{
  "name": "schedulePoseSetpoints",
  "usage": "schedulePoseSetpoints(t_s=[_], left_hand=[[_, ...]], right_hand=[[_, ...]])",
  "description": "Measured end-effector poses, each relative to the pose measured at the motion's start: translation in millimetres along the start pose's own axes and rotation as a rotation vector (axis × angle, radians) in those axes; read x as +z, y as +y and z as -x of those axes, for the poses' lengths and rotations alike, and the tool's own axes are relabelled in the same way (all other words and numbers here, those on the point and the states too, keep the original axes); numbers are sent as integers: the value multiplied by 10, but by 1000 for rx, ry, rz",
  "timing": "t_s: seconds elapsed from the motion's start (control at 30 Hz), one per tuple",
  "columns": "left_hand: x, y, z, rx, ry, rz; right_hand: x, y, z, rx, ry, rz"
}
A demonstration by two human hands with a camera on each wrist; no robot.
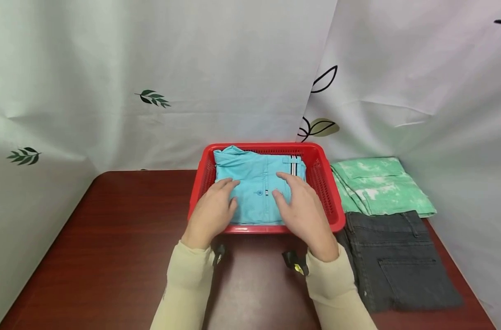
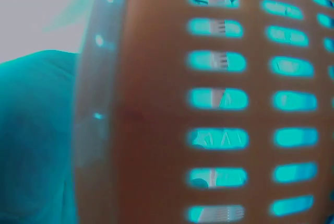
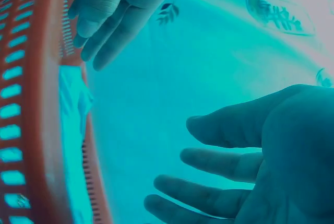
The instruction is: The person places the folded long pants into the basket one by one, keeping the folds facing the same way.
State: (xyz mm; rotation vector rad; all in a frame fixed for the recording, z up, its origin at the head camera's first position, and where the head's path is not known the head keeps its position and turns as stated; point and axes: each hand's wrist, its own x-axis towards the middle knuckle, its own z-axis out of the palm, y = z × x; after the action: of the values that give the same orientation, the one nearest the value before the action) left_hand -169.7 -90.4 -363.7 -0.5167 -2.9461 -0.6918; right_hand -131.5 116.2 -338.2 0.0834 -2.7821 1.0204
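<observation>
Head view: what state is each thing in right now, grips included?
Red basket: upright, holding the blue garment
Blue garment: folded, in the basket
Green-and-white garment: folded, beside the basket
Dark jeans: folded, pocket showing
Left grip: fingers relaxed, holding nothing
Right grip: fingers spread, holding nothing

No words, brands or numbers can be read; the small striped tab (image 1: 267, 193) on the folded blue garment (image 1: 252, 176) is too small to make out.
</observation>
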Motion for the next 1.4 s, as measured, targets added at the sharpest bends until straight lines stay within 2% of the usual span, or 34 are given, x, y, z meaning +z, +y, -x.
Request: schedulePoseSetpoints(t_s=[0.17,0.33,0.6,0.87,1.1,1.4], left_hand=[[-1,49,49,58,31,-10],[15,106,101,125,90,-15],[35,226,209,235,167,-47],[63,406,285,337,180,-68],[91,526,331,408,185,-57],[155,655,346,509,198,-47]], right_hand=[[-142,-13,60,-17,-1,32],[-280,10,143,-14,0,57],[-442,136,303,10,-7,85],[-665,397,410,25,1,151],[-877,642,479,20,-51,160],[-959,842,523,28,-101,216]])
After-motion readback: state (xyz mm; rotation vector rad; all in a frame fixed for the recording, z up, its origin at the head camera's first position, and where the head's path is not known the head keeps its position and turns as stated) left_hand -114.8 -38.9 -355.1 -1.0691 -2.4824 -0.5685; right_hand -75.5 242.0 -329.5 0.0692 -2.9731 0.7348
